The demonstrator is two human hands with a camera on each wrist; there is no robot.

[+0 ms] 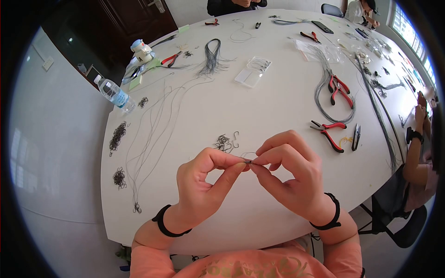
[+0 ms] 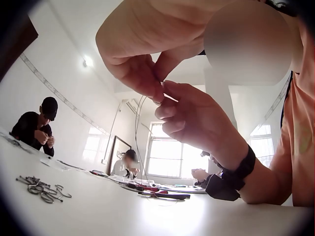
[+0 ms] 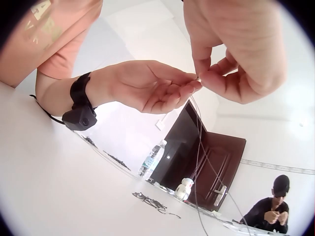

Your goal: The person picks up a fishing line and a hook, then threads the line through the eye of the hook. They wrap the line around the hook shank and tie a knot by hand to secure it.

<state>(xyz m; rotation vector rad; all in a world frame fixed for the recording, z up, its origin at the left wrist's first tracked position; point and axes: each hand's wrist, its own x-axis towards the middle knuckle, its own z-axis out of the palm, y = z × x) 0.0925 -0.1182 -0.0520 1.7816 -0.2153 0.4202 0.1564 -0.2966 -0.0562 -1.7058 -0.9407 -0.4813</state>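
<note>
My left hand point(image 1: 204, 183) and right hand point(image 1: 296, 178) meet fingertip to fingertip above the near part of the table. Thumb and forefinger of each pinch a thin grey line point(image 3: 198, 142), which hangs down in loose strands in the right wrist view. A small dark piece point(image 1: 249, 162) shows right between the fingertips; I cannot tell whether it is a hook. Just beyond the hands lies a small pile of dark metal fish hooks point(image 1: 224, 143), seen also as loose hooks point(image 2: 43, 189) in the left wrist view.
More hook piles point(image 1: 118, 178) and long lines point(image 1: 160, 125) lie at left, near a water bottle point(image 1: 114, 93). Red-handled pliers point(image 1: 330, 134), cutters point(image 1: 356, 137) and a coil of line point(image 1: 320, 99) are at right. A clear plastic box point(image 1: 253, 72) sits farther back. Other people sit around the table.
</note>
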